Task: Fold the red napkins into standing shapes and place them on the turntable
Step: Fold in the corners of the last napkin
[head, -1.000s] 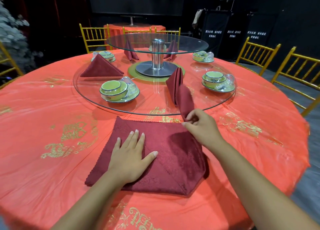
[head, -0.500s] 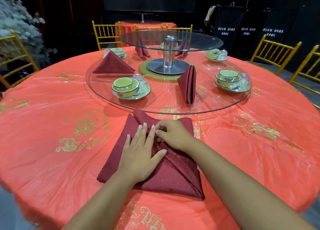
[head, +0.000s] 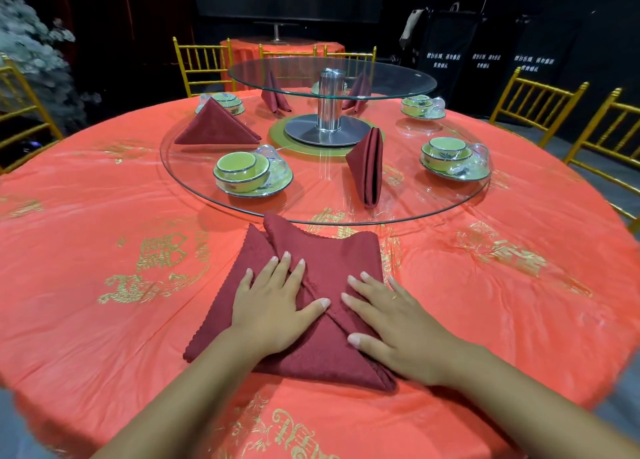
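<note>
A round table under an orange-red tablecloth (head: 104,223) fills the view, ringed by gold chairs (head: 204,63). On the cloth, just short of the glass turntable (head: 433,209), lies the red napkin (head: 325,250), its corners folded inward. The left hand (head: 273,306) and right hand (head: 391,323) press flat on it, fingers straight, gripping nothing. The fabric looks soft, light and limp, likely to spring open; pinching along a creased edge or corner would hold the folds best.

The left hand (head: 273,313) and right hand (head: 391,330) hide much of the napkin (head: 322,250); the signs (head: 443,60) at 1 o'clock are too small to read; the chair (head: 592,127) at 3 o'clock is cropped
</note>
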Action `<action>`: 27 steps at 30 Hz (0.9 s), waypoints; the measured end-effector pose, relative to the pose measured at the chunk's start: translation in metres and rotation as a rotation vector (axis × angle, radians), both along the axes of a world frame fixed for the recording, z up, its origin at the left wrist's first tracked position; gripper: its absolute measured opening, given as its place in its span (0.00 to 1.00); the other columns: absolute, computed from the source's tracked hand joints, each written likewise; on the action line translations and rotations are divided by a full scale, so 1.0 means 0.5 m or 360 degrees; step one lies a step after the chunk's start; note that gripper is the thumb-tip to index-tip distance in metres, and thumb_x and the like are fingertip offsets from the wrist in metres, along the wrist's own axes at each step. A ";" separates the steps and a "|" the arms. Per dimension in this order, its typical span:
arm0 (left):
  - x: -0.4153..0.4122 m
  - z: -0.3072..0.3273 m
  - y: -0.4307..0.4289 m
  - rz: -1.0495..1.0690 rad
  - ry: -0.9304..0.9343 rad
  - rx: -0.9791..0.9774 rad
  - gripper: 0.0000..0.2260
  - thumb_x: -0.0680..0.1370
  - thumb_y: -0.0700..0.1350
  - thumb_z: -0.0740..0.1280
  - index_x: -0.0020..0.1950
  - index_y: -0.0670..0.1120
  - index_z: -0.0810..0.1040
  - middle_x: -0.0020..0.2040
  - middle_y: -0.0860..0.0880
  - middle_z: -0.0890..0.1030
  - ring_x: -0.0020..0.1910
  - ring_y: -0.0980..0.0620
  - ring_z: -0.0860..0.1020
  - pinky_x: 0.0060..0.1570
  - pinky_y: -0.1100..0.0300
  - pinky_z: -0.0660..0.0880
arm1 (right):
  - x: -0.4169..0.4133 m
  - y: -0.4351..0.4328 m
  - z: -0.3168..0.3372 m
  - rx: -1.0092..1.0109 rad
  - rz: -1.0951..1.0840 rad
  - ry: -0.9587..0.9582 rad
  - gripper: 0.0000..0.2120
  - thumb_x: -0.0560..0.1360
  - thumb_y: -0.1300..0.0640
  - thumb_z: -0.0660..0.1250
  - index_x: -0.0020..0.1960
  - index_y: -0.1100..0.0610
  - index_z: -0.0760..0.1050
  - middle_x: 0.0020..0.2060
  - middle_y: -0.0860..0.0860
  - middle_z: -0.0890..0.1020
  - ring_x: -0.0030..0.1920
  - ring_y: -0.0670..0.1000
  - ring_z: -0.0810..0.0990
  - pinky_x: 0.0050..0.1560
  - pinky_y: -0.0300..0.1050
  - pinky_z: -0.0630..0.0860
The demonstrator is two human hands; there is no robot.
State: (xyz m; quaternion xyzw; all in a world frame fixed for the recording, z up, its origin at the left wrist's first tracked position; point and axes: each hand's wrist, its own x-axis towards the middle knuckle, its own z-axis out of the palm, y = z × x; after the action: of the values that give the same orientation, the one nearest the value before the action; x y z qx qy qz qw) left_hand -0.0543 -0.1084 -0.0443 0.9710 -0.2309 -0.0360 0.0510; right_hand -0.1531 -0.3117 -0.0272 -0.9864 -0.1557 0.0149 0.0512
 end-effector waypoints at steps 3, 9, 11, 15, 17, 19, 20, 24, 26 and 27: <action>0.013 0.022 -0.001 -0.0027 0.0095 0.0049 0.39 0.72 0.74 0.46 0.78 0.56 0.47 0.79 0.53 0.44 0.77 0.54 0.43 0.74 0.46 0.43 | -0.025 0.005 -0.003 0.0085 0.0000 -0.0027 0.33 0.77 0.34 0.48 0.77 0.48 0.53 0.77 0.46 0.48 0.76 0.45 0.40 0.74 0.45 0.35; 0.017 0.026 0.007 -0.0121 0.0072 0.0035 0.36 0.73 0.73 0.49 0.78 0.57 0.51 0.79 0.51 0.46 0.78 0.51 0.46 0.74 0.46 0.47 | -0.074 0.021 0.005 0.0262 -0.0108 -0.0538 0.18 0.69 0.44 0.64 0.54 0.52 0.80 0.46 0.49 0.78 0.47 0.52 0.79 0.45 0.43 0.77; 0.012 0.014 0.011 -0.0148 0.0058 0.0021 0.36 0.74 0.72 0.47 0.78 0.58 0.48 0.79 0.51 0.44 0.78 0.51 0.43 0.74 0.46 0.44 | -0.080 0.023 0.002 0.0300 -0.0090 -0.0599 0.12 0.69 0.50 0.66 0.49 0.52 0.82 0.38 0.48 0.76 0.39 0.51 0.78 0.35 0.41 0.74; 0.010 0.004 0.021 -0.0215 0.0060 -0.0021 0.35 0.74 0.72 0.44 0.78 0.59 0.48 0.79 0.53 0.43 0.77 0.53 0.41 0.74 0.47 0.40 | -0.086 0.018 0.006 0.0538 0.0066 -0.0454 0.10 0.67 0.61 0.70 0.48 0.56 0.84 0.33 0.50 0.77 0.32 0.50 0.78 0.31 0.39 0.72; 0.015 0.008 0.031 -0.0280 0.0103 -0.0072 0.35 0.73 0.72 0.42 0.78 0.60 0.49 0.79 0.54 0.43 0.77 0.55 0.40 0.74 0.49 0.39 | -0.091 0.021 0.009 0.0685 0.0153 -0.0316 0.10 0.70 0.62 0.70 0.50 0.57 0.83 0.34 0.50 0.78 0.33 0.49 0.78 0.34 0.37 0.73; 0.020 0.010 0.044 -0.0375 0.0114 -0.0075 0.38 0.69 0.74 0.39 0.77 0.60 0.48 0.79 0.55 0.42 0.77 0.57 0.39 0.74 0.50 0.38 | -0.094 0.027 0.007 0.0750 0.0223 -0.0241 0.09 0.71 0.60 0.70 0.51 0.56 0.83 0.35 0.49 0.79 0.35 0.46 0.78 0.37 0.33 0.70; 0.023 0.010 0.050 -0.0417 0.0093 -0.0053 0.40 0.67 0.74 0.37 0.77 0.61 0.47 0.79 0.55 0.42 0.76 0.57 0.39 0.74 0.51 0.37 | -0.094 0.029 0.004 0.0759 0.0242 -0.0235 0.09 0.71 0.60 0.70 0.51 0.55 0.83 0.36 0.49 0.79 0.35 0.45 0.77 0.38 0.31 0.69; 0.030 0.004 0.061 -0.0440 -0.0007 -0.0029 0.40 0.67 0.74 0.37 0.77 0.60 0.42 0.79 0.54 0.40 0.77 0.57 0.40 0.74 0.54 0.38 | -0.087 0.033 0.008 0.0849 0.0226 -0.0249 0.08 0.73 0.56 0.69 0.50 0.54 0.83 0.37 0.47 0.81 0.37 0.44 0.78 0.39 0.33 0.70; 0.031 0.002 0.059 -0.0396 -0.0031 -0.0035 0.41 0.67 0.75 0.36 0.77 0.60 0.40 0.78 0.52 0.38 0.77 0.56 0.41 0.74 0.54 0.39 | -0.083 0.035 0.013 0.0857 0.0213 -0.0289 0.09 0.74 0.55 0.66 0.51 0.53 0.83 0.37 0.45 0.82 0.38 0.44 0.77 0.41 0.33 0.69; 0.032 0.000 0.057 -0.0366 -0.0038 -0.0035 0.41 0.66 0.75 0.36 0.77 0.60 0.38 0.78 0.51 0.37 0.77 0.55 0.41 0.74 0.53 0.39 | -0.080 0.035 0.013 0.0832 0.0207 -0.0328 0.09 0.74 0.56 0.66 0.52 0.53 0.83 0.37 0.45 0.82 0.38 0.44 0.76 0.41 0.34 0.69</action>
State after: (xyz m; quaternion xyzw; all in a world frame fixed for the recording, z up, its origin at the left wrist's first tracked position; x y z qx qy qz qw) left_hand -0.0384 -0.0798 -0.0442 0.9378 -0.3418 -0.0274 0.0544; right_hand -0.1930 -0.2941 -0.0206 -0.9239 -0.2217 -0.1230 0.2866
